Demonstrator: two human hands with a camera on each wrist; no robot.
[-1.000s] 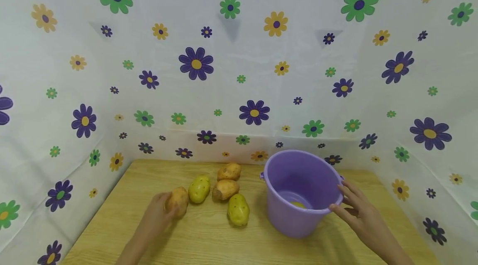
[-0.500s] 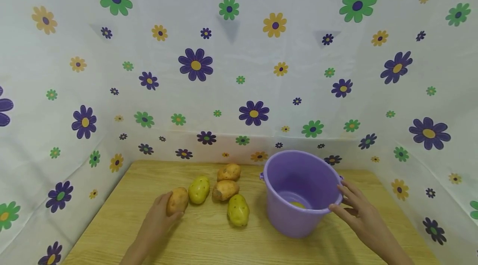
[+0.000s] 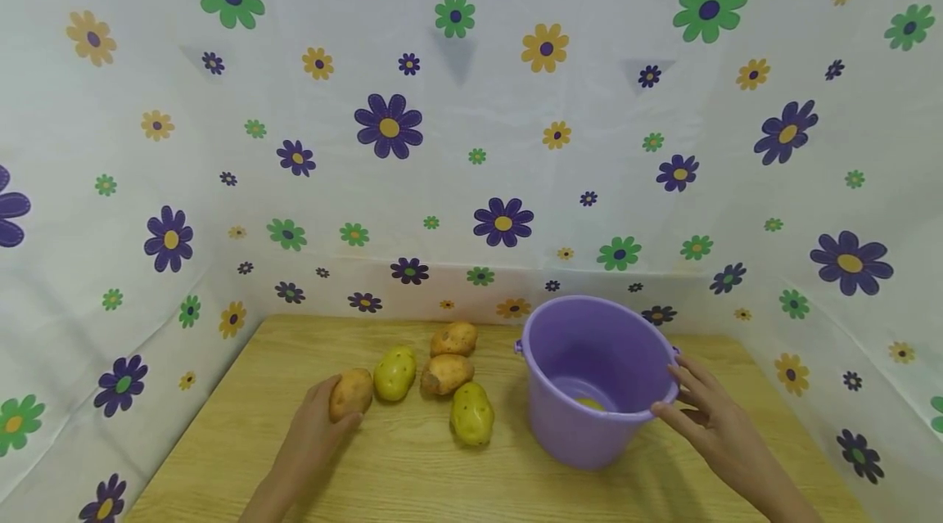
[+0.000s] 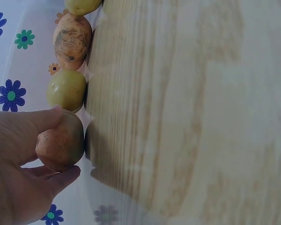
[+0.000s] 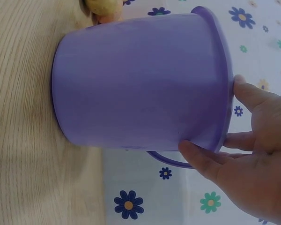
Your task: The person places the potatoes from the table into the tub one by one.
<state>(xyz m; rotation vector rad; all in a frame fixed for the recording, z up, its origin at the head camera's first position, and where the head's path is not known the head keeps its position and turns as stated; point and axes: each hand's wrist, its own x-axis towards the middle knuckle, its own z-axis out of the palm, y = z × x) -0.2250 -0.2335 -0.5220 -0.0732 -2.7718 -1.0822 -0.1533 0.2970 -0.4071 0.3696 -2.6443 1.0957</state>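
At the table (image 3: 412, 486), the hands (image 3: 315, 427) (image 3: 716, 433) grip a potato (image 3: 353, 394) (left) and bucket rim (image 3: 619, 417) (right)

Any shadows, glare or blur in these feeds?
Head: soft shadow on the tan wooden table beside the purple plastic bucket; left wrist: darker shadow by the held brown oval potato, table washed out and blurry toward the right; right wrist: bucket shows no bright glare.

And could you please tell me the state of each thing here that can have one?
Bucket: standing open on the table, a yellow item inside.
Bucket handle: lowered.
Leftmost brown potato: held by the left hand's fingers.
Two other brown potatoes: lying unheld.
Two yellow-green potatoes: lying unheld.
Right hand: fingers holding the bucket.
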